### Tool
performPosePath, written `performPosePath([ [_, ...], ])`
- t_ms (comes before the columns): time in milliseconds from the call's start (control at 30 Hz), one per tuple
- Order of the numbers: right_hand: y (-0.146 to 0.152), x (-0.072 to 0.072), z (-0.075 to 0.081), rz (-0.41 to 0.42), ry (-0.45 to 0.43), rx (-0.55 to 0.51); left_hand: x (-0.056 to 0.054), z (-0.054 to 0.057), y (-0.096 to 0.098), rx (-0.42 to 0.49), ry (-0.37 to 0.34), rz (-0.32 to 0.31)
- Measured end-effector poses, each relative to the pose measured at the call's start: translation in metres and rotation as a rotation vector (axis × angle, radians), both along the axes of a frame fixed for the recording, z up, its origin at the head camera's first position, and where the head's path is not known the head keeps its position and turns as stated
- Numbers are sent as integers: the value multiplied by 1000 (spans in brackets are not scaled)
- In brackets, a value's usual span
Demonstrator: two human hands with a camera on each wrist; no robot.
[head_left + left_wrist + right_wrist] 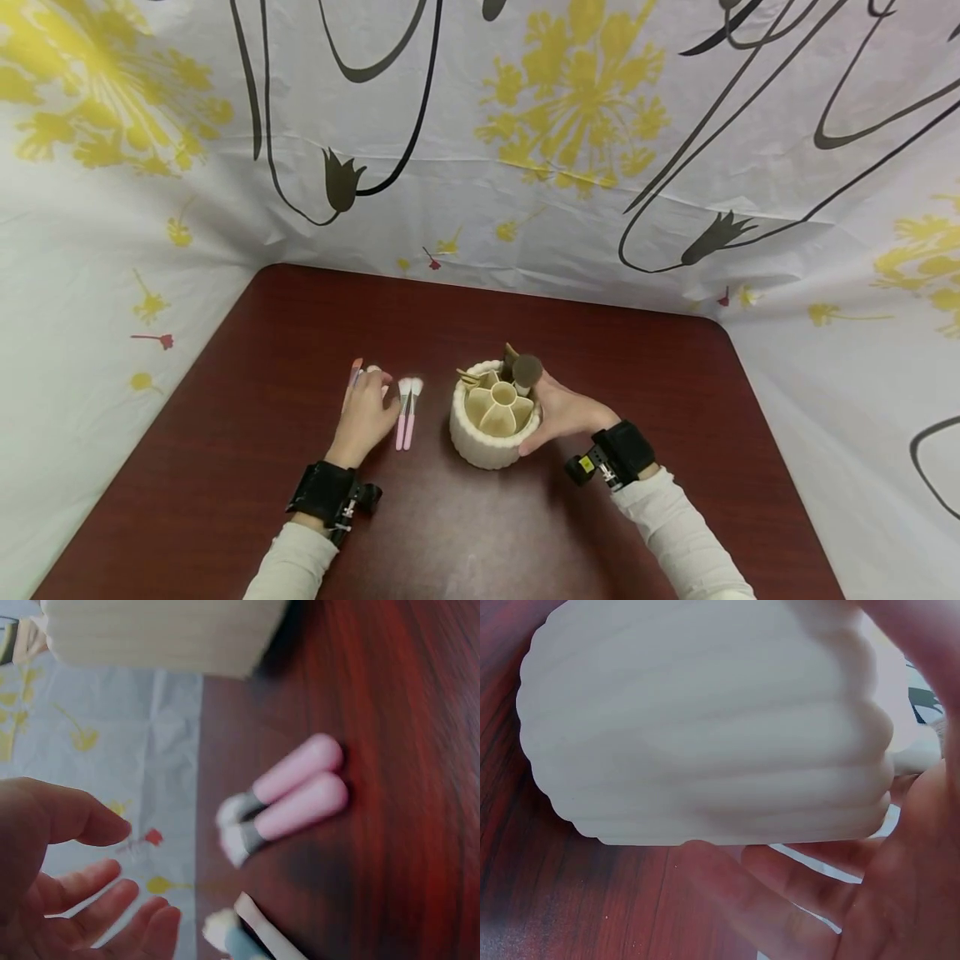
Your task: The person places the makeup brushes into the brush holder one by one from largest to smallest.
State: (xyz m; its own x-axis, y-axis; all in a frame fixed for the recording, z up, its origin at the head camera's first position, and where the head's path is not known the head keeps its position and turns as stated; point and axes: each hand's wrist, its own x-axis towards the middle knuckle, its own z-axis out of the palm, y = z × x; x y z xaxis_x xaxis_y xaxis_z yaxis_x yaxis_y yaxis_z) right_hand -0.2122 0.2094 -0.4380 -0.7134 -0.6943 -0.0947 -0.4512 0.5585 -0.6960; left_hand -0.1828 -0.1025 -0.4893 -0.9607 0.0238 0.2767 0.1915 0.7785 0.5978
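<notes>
My right hand (566, 408) grips a cream, ribbed makeup brush holder (486, 454) from its right side, fingers and thumb spread round the wall. The divided holder bears a fluffy dark-headed brush (527, 371) and gold-coloured pieces (469, 378). Over some brushes (355, 377) at the left hovers my left hand (365, 417), partly hiding them. In the left wrist view its fingers (112, 900) are loosely bent, with nothing between them and the thumb. Two pink-handled brushes (300, 806) with white bristles lie side by side between that hand and the holder.
The dark red-brown table (480, 533) carries all of these things. A white cloth (450, 225) with yellow flowers and dark stems hangs behind it and at both sides. Each wrist wears a black camera band (327, 490).
</notes>
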Motion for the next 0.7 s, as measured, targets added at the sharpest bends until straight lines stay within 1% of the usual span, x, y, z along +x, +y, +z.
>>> performPosePath([
  [67,-1,-1,0,-1,9,9,-1,-4,-4,-5,-33,12],
  [167,-1,0,-1,-15,-1,31,-1,-7,-8,-14,-93,40],
  [300,-2,1,-2,-43,-25,41,-3,-12,-12,-34,-127,67],
  [433,-3,1,-2,-55,-40,28,-4,-18,-14,-50,-107,81],
  [600,-4,-2,-6,-21,-44,-84,-4,-24,-16,-87,-68,100],
  [700,-5,-2,-9,-14,-68,-132,-4,-26,-17,-103,-76,111],
])
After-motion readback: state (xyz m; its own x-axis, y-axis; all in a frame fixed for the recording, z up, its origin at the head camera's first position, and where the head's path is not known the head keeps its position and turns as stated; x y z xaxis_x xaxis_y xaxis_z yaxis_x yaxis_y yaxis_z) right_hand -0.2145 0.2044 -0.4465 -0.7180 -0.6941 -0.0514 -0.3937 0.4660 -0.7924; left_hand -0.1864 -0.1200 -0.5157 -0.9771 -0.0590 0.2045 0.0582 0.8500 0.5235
